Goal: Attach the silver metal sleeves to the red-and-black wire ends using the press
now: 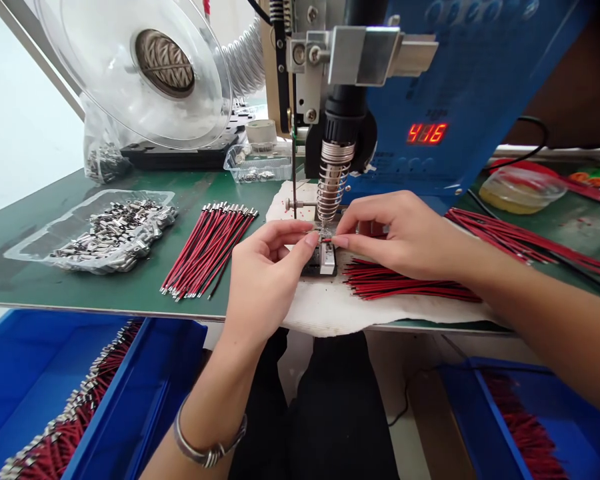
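Observation:
My left hand (265, 273) and my right hand (405, 233) meet in a pinch under the soldering iron tip (330, 193) of a blue machine (460, 87). Between their fingertips is a small metal part and the end of a red-black wire (326, 238), held over a small black and white fixture (324, 260). The fixture stands on a white cloth (330, 310). A bundle of red-black wires (207, 250) lies left of my left hand. Another pile of wires (405, 285) lies under my right wrist.
A clear tray of small metal terminals (110, 230) sits at the left on the green bench (55, 280). A clear reel (145, 67) stands behind. The machine display reads 416 (427, 133). Blue bins (145, 393) below hold finished wires. More wires (520, 240) lie right.

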`<state>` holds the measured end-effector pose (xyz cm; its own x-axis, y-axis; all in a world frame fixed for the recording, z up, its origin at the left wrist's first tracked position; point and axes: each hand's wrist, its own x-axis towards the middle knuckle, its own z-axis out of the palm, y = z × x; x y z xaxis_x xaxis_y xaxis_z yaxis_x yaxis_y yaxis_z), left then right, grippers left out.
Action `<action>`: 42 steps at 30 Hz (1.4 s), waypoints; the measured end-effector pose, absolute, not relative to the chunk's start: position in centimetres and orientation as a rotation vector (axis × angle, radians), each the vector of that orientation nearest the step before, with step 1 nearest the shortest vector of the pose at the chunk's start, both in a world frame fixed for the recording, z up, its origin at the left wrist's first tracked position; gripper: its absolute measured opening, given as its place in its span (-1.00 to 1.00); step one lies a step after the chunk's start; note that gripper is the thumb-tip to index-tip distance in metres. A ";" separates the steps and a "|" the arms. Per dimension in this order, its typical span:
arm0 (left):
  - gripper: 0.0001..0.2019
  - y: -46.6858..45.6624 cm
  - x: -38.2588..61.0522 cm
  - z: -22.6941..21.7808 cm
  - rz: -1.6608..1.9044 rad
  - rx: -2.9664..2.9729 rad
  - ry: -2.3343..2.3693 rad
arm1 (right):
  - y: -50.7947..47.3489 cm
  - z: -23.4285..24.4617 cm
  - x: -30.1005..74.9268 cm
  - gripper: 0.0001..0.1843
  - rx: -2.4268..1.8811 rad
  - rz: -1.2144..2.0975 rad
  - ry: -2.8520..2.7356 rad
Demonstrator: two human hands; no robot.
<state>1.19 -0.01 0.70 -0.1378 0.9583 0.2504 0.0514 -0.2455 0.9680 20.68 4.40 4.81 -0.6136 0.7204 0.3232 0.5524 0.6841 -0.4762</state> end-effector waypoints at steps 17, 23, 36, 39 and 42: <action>-0.79 0.0 1.1 0.4 1.456 1.401 1.252 | 4.2 4.8 20.6 -0.80 -0.956 0.435 -2.390; -0.77 -0.1 1.2 0.6 1.470 1.390 1.239 | 4.1 4.8 20.6 -0.80 -0.970 0.430 -2.375; -0.81 -0.1 1.2 0.3 1.473 1.435 1.267 | 3.9 4.9 20.4 -0.80 -1.021 0.400 -2.350; -0.80 -0.1 1.2 0.3 1.468 1.445 1.262 | 3.8 4.9 20.4 -0.79 -1.015 0.388 -2.358; -0.80 -0.1 1.1 0.3 1.466 1.447 1.271 | 3.8 5.0 20.4 -0.79 -1.020 0.380 -2.340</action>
<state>1.14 -0.14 0.32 -0.1250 0.9497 0.2873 0.1500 -0.2681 0.9516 20.38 3.80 4.96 -0.5584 0.7403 0.3744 0.5838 0.6713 -0.4567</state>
